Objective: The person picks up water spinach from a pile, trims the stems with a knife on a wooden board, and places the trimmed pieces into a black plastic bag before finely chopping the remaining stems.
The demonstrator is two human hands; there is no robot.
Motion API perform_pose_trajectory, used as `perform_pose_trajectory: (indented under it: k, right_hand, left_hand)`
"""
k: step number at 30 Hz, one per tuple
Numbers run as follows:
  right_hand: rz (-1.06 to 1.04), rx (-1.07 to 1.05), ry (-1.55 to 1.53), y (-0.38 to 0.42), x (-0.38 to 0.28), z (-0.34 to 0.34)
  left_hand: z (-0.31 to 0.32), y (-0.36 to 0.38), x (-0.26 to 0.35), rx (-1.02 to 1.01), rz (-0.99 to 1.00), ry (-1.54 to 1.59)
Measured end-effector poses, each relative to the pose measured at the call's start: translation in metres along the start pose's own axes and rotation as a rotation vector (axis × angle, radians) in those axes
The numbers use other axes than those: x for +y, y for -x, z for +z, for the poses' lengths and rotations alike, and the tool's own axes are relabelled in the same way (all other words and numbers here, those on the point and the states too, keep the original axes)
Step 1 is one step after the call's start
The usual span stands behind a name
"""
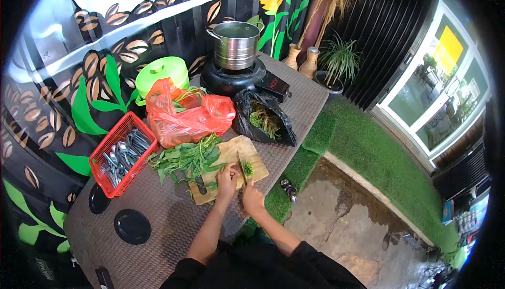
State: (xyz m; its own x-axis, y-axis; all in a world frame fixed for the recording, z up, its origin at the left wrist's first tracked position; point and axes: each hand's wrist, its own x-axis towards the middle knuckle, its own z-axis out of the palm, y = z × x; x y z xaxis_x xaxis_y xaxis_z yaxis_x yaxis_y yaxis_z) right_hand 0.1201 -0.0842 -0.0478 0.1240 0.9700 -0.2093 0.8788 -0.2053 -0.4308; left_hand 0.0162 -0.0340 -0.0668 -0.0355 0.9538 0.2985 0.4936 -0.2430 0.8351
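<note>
My right hand (253, 198) grips a knife (241, 166), its blade pointing away from me over the wooden cutting board (244, 147). A small heap of chopped greens (248, 169) lies just right of the blade. Left of the knife, my left hand (227, 179) is closed with bent fingers at the end of the leafy greens (190, 158), pressing them on the board. The long leaves spread leftward off the board onto the table. What exactly sits under the left fingertips is hidden.
Behind the board are a red plastic bag (184, 118) and a black bag (263, 123) with greens. A red basket (123, 155) holds cutlery. A steel pot (235, 47) stands on a stove (231, 82), beside a green lidded container (163, 73). Black plates (132, 226) lie at left.
</note>
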Motion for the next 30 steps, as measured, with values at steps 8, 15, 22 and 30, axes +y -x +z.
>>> perform_pose_trajectory:
  k: [8,15,22,30]
  right_hand:
    - [-0.067,0.012,-0.04,-0.008,0.005,0.003]
    - [-0.06,0.014,-0.134,-0.027,0.005,-0.003]
    - [-0.018,0.033,-0.094,-0.012,0.001,0.01]
    - [-0.051,0.107,0.041,-0.002,-0.001,0.019]
  left_hand:
    - [0.007,0.01,-0.005,0.059,0.059,0.025]
    - [0.011,0.011,-0.013,0.075,0.066,0.033]
    - [0.009,0.011,-0.011,0.076,0.07,0.067]
    - [0.005,0.015,-0.007,0.047,0.067,0.046]
